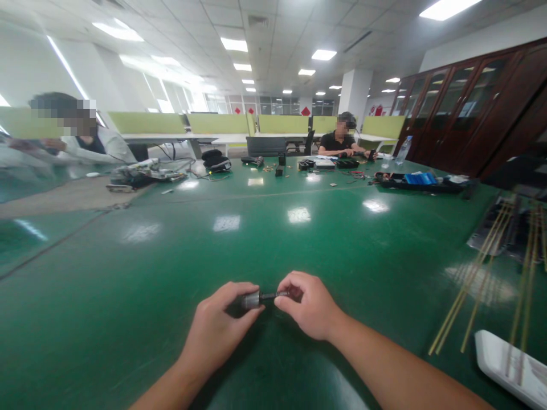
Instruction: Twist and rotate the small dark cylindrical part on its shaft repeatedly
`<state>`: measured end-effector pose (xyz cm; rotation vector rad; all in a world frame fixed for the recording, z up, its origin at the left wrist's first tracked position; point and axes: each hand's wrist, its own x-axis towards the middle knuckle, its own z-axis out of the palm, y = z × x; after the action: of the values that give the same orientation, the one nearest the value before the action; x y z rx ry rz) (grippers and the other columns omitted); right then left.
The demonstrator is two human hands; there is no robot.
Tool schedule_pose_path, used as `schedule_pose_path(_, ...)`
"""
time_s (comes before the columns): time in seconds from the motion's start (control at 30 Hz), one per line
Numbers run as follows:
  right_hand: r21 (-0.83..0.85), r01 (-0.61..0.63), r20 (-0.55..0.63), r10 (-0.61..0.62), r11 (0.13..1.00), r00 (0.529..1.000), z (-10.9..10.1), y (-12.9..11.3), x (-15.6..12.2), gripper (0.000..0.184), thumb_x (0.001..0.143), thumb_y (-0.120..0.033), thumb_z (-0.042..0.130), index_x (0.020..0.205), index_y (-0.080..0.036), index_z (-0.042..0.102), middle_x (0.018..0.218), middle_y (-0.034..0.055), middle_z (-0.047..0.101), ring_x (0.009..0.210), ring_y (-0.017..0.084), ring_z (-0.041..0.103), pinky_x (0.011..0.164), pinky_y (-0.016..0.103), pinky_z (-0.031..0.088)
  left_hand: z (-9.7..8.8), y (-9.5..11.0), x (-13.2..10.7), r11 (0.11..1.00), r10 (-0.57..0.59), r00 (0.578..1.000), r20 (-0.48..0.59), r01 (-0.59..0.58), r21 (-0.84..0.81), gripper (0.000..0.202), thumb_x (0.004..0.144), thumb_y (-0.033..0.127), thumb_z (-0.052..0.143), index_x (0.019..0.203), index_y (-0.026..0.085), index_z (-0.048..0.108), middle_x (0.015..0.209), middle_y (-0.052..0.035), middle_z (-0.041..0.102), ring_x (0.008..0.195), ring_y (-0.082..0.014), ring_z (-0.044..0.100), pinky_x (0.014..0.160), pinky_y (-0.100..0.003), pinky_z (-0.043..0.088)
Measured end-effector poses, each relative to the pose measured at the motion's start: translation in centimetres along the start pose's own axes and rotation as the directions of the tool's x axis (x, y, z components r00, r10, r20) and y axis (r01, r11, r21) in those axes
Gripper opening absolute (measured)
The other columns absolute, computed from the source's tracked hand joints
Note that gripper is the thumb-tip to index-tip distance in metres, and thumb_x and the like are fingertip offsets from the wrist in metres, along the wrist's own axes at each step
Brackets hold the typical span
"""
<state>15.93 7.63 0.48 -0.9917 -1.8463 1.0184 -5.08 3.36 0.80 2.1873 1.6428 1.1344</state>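
Between the thumb and fingers of my left hand (222, 319) sits a short grey metal cylinder (251, 300), lying sideways. A thin dark rod (268, 296) comes out of its right end. My right hand (308, 302) pinches the far end of that rod with thumb and forefinger. The fingers partly cover both ends, so I cannot tell whether a separate small piece is on the rod's tip. Both hands are just above the green tabletop (273, 245), close to its near side.
Long thin yellowish sticks (474, 279) lie at the right, beside a white tray (491, 353). Across the table are a black tray with blue packets (421, 179), a plastic bottle (404, 151), black pouches (216, 162) and electronic parts (141, 173). Two people sit beyond, left and right.
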Motion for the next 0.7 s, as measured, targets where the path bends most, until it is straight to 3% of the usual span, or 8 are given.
schedule_pose_path(0.7, 0.05, -0.046, -0.005, 0.047, 0.998, 0.999, 0.12, -0.06, -0.04, 0.002, 0.075, -0.019, 0.066, 0.076, -0.017, 0.066, 0.065, -0.0034, 0.054, 0.059, 0.01, 0.049, 0.056, 0.022, 0.039, -0.38, -0.23, 0.11, 0.999, 0.039, 0.998, -0.047, -0.038, 0.02, 0.022, 0.08, 0.034, 0.069, 0.101, 0.026, 0.067, 0.096, 0.0009, 0.071, 0.087, -0.0188, 0.067, 0.081, -0.029, 0.053)
